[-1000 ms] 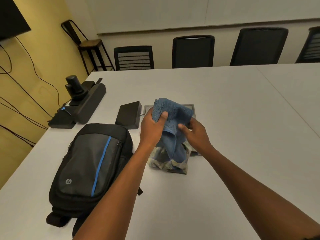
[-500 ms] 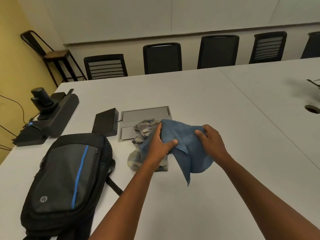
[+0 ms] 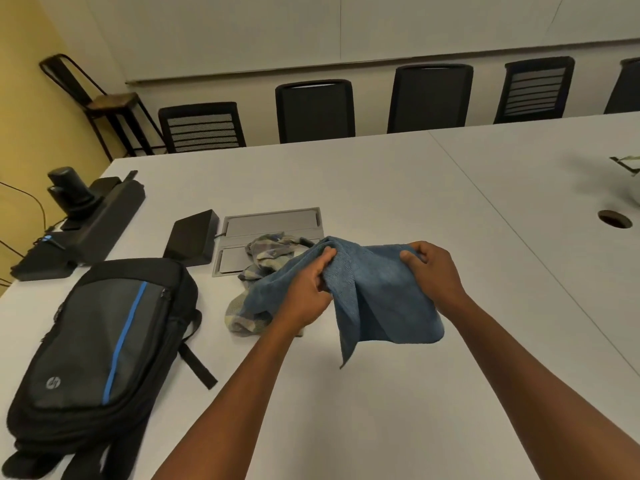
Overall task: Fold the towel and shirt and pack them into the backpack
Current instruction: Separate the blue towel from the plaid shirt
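Note:
A blue towel (image 3: 384,296) hangs above the white table (image 3: 381,188), held up between both hands. My left hand (image 3: 308,292) pinches its upper edge near the middle. My right hand (image 3: 433,271) grips the upper right corner. One lower corner dangles toward the table. Behind the towel and to its left lies a crumpled plaid shirt (image 3: 266,254), partly hidden by it. A black backpack (image 3: 104,337) with a blue stripe lies flat at the left, zipped shut as far as I can see.
A black box (image 3: 192,240) and a grey recessed cable panel (image 3: 270,223) sit beyond the shirt. A black conference camera unit (image 3: 76,220) stands at far left. A cable hole (image 3: 614,219) is at right. Black chairs (image 3: 315,110) line the far edge.
The towel came off the shirt and moved right. My hands have drawn apart along its top edge, spreading it wider. The view has shifted to the right.

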A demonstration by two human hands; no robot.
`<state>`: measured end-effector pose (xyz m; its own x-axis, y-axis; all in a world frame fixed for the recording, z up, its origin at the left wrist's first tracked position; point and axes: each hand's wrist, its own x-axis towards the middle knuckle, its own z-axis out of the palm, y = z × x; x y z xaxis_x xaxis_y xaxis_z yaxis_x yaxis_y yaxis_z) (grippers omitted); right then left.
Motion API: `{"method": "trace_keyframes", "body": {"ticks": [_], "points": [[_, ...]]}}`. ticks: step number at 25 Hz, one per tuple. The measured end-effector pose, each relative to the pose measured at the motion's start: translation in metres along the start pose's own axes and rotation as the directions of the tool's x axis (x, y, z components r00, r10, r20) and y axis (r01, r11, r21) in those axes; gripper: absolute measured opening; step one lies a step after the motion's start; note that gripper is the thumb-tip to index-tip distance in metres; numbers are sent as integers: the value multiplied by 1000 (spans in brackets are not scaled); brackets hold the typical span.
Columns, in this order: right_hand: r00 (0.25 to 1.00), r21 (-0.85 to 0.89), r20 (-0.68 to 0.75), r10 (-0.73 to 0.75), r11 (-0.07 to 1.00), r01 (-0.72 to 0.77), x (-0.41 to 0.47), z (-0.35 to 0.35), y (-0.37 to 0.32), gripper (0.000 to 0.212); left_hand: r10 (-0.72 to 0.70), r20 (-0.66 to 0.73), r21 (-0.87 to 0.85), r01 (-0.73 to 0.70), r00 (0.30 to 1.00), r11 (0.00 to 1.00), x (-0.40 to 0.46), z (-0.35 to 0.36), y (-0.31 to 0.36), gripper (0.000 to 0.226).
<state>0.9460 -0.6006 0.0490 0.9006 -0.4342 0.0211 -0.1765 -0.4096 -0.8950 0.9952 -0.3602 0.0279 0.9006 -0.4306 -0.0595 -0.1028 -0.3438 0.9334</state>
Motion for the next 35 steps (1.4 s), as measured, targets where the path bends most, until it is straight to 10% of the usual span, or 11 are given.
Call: {"method": "trace_keyframes", "body": {"ticks": [6,11,16,21,28,35], "points": [[997,-242,39,-61,968,68,32,-40,30,11,241,-396,407,-66,886,911,10,56,35,31],[939,-222,138,-317,914,341,13,-43,42,36,252,-389,536,-5,886,844,36,108,54,19],[944,-262,251,-216,923,281,-6,-34,65,57,253,-405,637,73,878,767,54,141,71,21],[980,-324,106,-169,926,195,9,-39,82,10,311,-338,653,-17,888,757,61,150,87,18],[968,-440,62,-243,864,245,54,-107,76,9,432,-273,871,30,860,490,67,111,53,27],[953,-558,103,-284,777,292,94,-142,57,8,258,-440,770,214,860,602,70,58,29,23]]}}
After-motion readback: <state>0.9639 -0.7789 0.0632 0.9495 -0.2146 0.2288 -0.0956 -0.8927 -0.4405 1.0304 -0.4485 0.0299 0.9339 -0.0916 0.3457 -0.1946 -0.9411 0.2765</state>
